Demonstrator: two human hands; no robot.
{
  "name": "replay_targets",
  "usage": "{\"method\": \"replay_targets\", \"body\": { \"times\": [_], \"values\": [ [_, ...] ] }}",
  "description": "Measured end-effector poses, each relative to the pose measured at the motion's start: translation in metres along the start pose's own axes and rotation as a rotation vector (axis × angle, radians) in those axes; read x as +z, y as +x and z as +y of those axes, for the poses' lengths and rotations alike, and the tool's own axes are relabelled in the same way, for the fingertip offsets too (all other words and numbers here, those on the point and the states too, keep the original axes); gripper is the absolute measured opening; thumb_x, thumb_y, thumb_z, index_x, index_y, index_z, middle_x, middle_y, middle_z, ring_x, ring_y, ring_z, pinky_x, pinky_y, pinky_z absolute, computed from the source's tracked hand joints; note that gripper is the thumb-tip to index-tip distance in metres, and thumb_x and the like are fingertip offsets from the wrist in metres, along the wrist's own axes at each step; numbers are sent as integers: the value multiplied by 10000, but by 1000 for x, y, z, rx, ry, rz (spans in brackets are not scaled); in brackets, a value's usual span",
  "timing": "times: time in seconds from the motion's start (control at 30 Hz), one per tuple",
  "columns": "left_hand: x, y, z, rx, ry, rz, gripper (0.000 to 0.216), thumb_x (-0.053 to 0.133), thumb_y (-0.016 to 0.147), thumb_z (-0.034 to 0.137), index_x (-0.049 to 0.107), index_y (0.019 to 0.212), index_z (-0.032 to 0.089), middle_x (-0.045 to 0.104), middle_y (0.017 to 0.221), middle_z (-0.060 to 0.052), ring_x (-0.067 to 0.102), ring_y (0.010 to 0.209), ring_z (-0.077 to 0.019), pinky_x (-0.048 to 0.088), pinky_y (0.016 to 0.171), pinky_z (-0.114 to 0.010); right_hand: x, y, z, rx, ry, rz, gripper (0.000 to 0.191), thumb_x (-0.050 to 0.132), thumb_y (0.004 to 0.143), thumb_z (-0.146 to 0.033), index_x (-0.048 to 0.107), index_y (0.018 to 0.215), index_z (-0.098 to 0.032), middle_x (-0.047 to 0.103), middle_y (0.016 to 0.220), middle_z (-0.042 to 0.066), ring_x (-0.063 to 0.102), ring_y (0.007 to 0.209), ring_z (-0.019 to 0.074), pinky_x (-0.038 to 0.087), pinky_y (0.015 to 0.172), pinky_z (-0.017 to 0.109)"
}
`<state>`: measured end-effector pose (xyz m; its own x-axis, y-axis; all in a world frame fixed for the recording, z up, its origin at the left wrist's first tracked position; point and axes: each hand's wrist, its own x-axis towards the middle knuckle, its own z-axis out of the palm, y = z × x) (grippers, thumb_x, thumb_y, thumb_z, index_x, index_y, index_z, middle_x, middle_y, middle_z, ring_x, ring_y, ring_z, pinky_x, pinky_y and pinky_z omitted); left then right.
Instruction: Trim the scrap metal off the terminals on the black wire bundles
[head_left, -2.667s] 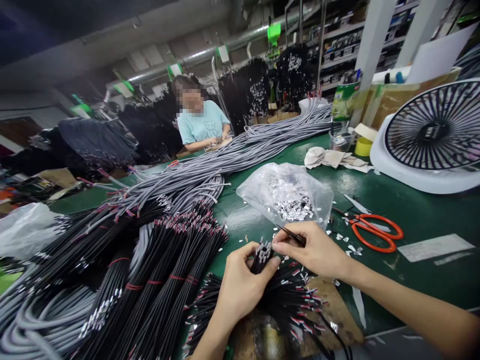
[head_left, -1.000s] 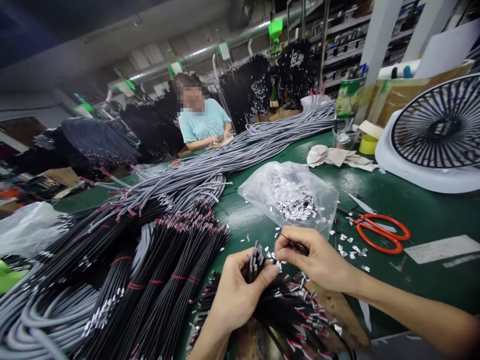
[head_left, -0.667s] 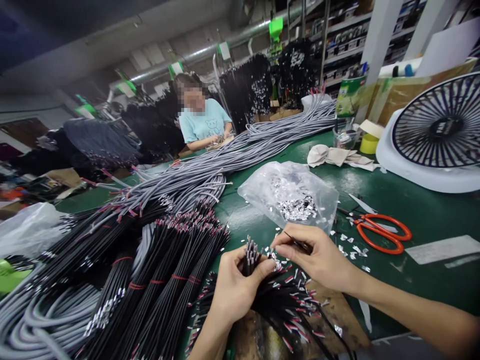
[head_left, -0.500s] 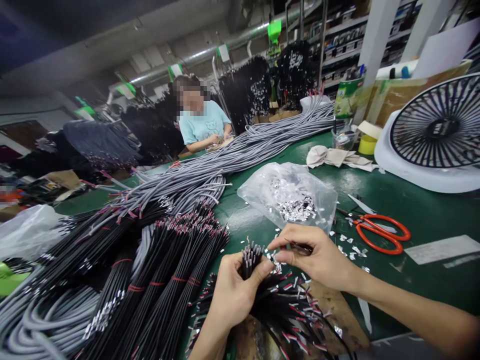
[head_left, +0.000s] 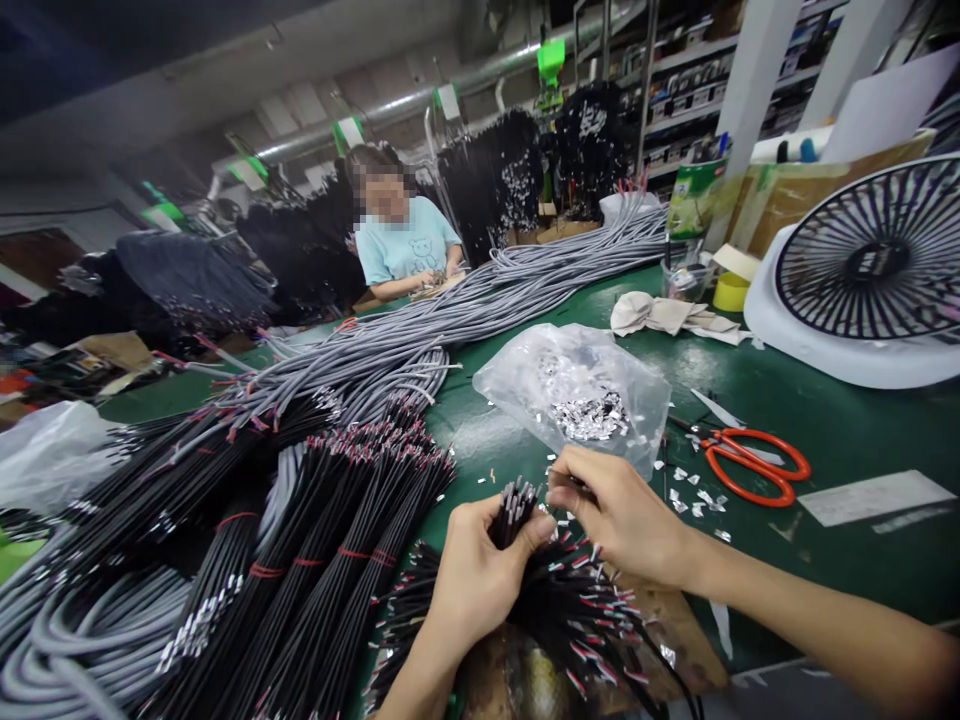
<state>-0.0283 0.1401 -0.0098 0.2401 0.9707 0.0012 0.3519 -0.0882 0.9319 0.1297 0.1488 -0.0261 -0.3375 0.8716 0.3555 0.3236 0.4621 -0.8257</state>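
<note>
My left hand (head_left: 480, 575) is wrapped around a bundle of black cables (head_left: 516, 512). Their silver-grey ends stick up above my thumb and forefinger. Just to the right, my right hand (head_left: 611, 510) is closed, thumb and curled fingers together beside the cable tips; whatever lies in the pinch is hidden. Below both hands, loose black cables (head_left: 577, 610) fan out with red and white wire ends. Beyond my right hand lies a clear plastic bag (head_left: 517, 375) holding many small shiny silver pieces (head_left: 592, 415).
Orange-handled scissors (head_left: 757, 465) lie at right among scattered silver bits. A white fan (head_left: 765, 300) stands behind them. Tied black cable bundles (head_left: 322, 570) and grey cables (head_left: 450, 310) cover the left and far side of the green table (head_left: 697, 375). A co-worker (head_left: 409, 245) sits across.
My right hand has drawn slightly right, away from the cable tips, and its fingers have curled in more. My left hand keeps its hold on the bundle. The view has shifted slightly.
</note>
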Motion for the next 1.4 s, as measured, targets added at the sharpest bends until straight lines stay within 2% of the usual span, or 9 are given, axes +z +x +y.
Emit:
{"method": "replay_targets", "body": {
  "times": [0.07, 0.13, 0.2, 0.27, 0.43, 0.5, 0.7, 0.9, 1.4],
  "values": [
    [0, -1, -3, 10, 31, -2, 264, 611, 748, 320, 571, 588, 114, 465, 527, 22, 382, 523, -97, 291, 486, -206, -4, 1, 0, -121, -271, 131, 94, 438, 770, -113, 519, 747, -154, 511, 720, 47, 473, 633, 153, 373, 558, 276],
    [-1, -2, -3, 21, 29, -7, 296, 594, 761, 348, 551, 584, 116, 452, 534, 23, 383, 532, -97, 295, 494, -206, -14, 4, 4, -149, -459, 269, 169, 433, 704, -40, 544, 774, -148, 530, 742, 65, 499, 646, 172, 385, 563, 285],
    [-2, -3, -2, 13, 19, -9, 317, 601, 753, 371, 544, 574, 115, 448, 531, 22, 389, 533, -97, 303, 499, -205, -28, 10, 10, -59, -564, 479, 190, 447, 691, -18, 562, 760, -153, 557, 750, 70, 530, 666, 181, 402, 583, 286],
    [-2, -2, -1, 1, 13, 7, 324, 610, 742, 380, 555, 571, 110, 460, 528, 17, 400, 533, -101, 309, 501, -207, -38, 14, 15, 24, -625, 579, 251, 456, 683, -4, 589, 846, -142, 599, 839, 90, 560, 728, 201, 420, 618, 302],
    [2, 3, -4, 49, 31, 23, 262, 598, 757, 334, 621, 635, 104, 513, 553, 5, 419, 545, -105, 324, 515, -207, -29, 12, 8, -70, -223, 131, 119, 545, 776, -139, 645, 832, -173, 635, 802, 35, 574, 717, 145, 432, 622, 255],
    [3, 3, -8, 62, 25, 7, 193, 613, 749, 289, 637, 693, 107, 549, 599, -2, 443, 576, -112, 341, 531, -203, -21, 9, 1, -84, -98, 53, 89, 576, 785, -206, 651, 769, -161, 613, 704, 13, 538, 628, 114, 410, 573, 232],
    [-3, 0, -9, -4, -49, 101, 209, 655, 717, 313, 629, 700, 106, 557, 613, -4, 458, 586, -110, 374, 546, -201, -18, 6, 0, 62, 51, 18, 227, 508, 841, -295, 645, 753, -137, 549, 592, -6, 454, 526, 91, 358, 485, 218],
    [-8, -4, 1, -21, -69, 203, 292, 641, 711, 381, 626, 649, 96, 491, 520, 15, 412, 508, -91, 345, 469, -190, -17, 7, 1, 1, 68, 63, 278, 511, 858, -323, 614, 1072, -179, 660, 997, 61, 592, 877, 157, 455, 757, 294],
    [-6, -4, -1, 19, -124, 203, 207, 667, 709, 301, 636, 650, 105, 539, 567, 8, 445, 544, -85, 374, 499, -173, -12, 0, 0, -92, -21, 39, 224, 532, 852, -270, 686, 998, -200, 694, 793, 31, 605, 708, 138, 446, 635, 261]
  ]
}}
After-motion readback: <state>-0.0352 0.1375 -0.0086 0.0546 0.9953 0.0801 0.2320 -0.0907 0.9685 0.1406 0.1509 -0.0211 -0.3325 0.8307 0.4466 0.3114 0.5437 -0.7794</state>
